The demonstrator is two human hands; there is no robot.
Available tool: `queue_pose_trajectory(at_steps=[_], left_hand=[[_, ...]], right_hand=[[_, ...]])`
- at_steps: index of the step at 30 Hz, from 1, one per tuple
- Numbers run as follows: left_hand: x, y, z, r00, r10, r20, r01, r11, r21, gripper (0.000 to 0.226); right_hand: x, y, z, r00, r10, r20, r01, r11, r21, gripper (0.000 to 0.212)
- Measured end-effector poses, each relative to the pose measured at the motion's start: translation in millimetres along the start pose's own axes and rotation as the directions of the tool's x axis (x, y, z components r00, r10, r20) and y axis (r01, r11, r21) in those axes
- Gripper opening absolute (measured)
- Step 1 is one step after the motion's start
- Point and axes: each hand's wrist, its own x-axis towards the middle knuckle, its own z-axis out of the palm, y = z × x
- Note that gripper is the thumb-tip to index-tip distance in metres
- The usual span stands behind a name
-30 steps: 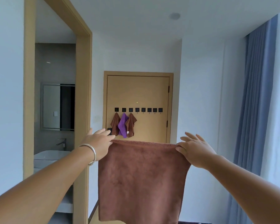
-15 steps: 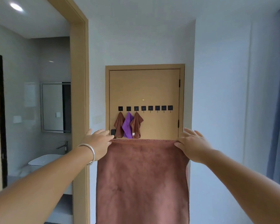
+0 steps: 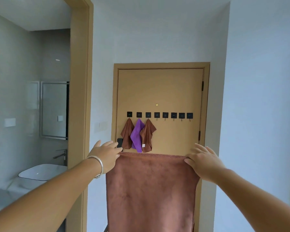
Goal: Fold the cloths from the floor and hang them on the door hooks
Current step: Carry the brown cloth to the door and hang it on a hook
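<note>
A large brown cloth [image 3: 151, 190] hangs spread flat in front of me, stretched between both hands at chest height. My left hand [image 3: 105, 154] pinches its top left corner and my right hand [image 3: 203, 159] pinches its top right corner, the other fingers straight. Ahead stands a tan door [image 3: 161, 91] with a row of several black hooks [image 3: 165, 115]. On the three leftmost hooks hang a brown cloth [image 3: 126, 134], a purple cloth [image 3: 136, 135] and another brown cloth [image 3: 147, 134]. The lower part of the door is hidden behind the held cloth.
A wooden door frame [image 3: 79, 97] on the left opens into a bathroom with a white basin [image 3: 42, 171], a tap [image 3: 61, 154] and a mirror [image 3: 54, 109]. White walls flank the narrow passage to the door.
The view has moved closer to the door and turned left; the curtain at the right is out of sight. Both hands still hold the brown cloth spread by its top corners.
</note>
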Motion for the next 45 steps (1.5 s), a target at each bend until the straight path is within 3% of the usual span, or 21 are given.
queue_pose_trajectory(at_steps=[8,14,19,37,45], left_hand=[[130,-48,58,0.994,0.073,-0.085,-0.076,0.997,-0.028,0.046],[222,-71,106,0.989,0.105,-0.107,-0.113,0.991,-0.065,0.047],[290,-74,152,0.99,0.119,-0.078,-0.124,0.99,-0.064,0.047],[551,-13,251,0.999,0.036,0.007,-0.036,0.999,-0.023,0.048],[661,-17,294,0.999,0.052,0.0,-0.052,0.998,-0.039,0.048]], right_hand=[[128,-7,47,0.998,-0.023,0.051,0.034,0.973,-0.23,0.035],[213,-2,79,0.998,0.058,0.021,-0.053,0.979,-0.197,0.039],[273,14,122,0.997,0.041,0.058,-0.025,0.967,-0.254,0.037],[534,173,271,0.996,0.087,0.002,-0.087,0.996,-0.022,0.045],[637,210,312,0.998,0.069,-0.017,-0.069,0.997,-0.029,0.048]])
